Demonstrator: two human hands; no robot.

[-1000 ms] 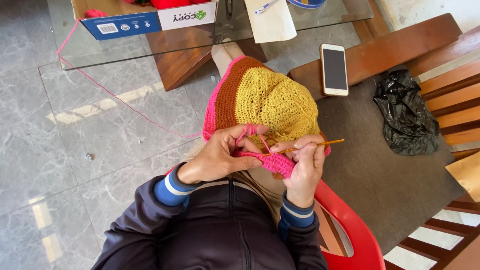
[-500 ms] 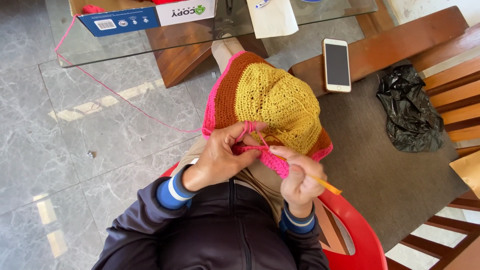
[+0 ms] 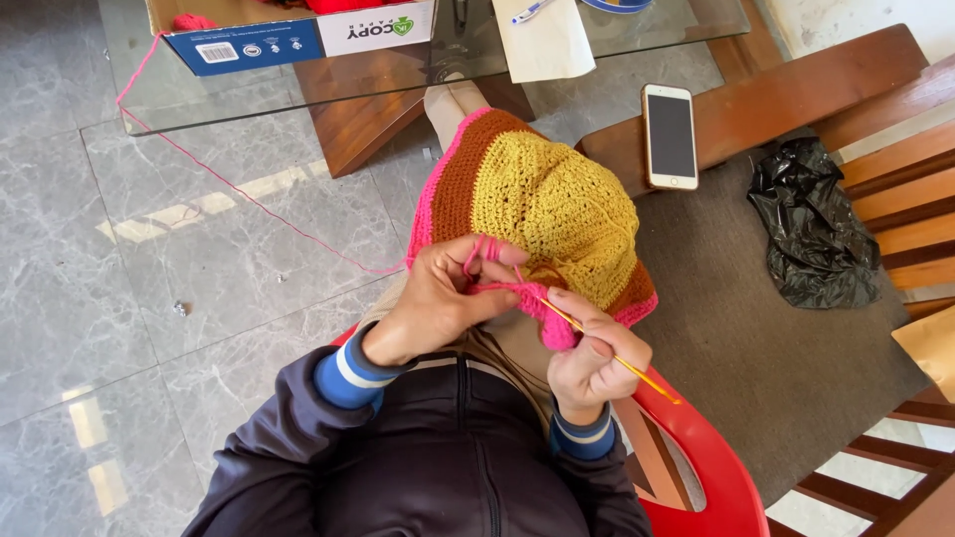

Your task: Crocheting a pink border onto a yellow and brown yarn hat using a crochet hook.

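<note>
Right then, your left hand (image 3: 438,303) was curled round the pink edge of the crocheted piece (image 3: 552,204), fingers pressed together on the fabric with a loop of pink yarn (image 3: 249,199) wound over the forefinger. Your right hand (image 3: 592,353) had its fingers clamped on the yellow crochet hook (image 3: 622,363), its tip buried in the pink stitches just beside your left thumb, its tail poking out past your knuckles over the red chair (image 3: 696,467). That crocheted piece, yellow in the middle with a brown band and a pink rim, lay draped over your knee, between your hands and the glass table (image 3: 398,70). The pink strand ran off from your left hand across the grey tiled floor (image 3: 149,298) and up to the cardboard box (image 3: 298,35) on the table. A white phone (image 3: 669,136) lay face up on the wooden bench (image 3: 796,94) to your right, with a crumpled black plastic bag (image 3: 811,229) near it on the dark mat (image 3: 756,348).
</note>
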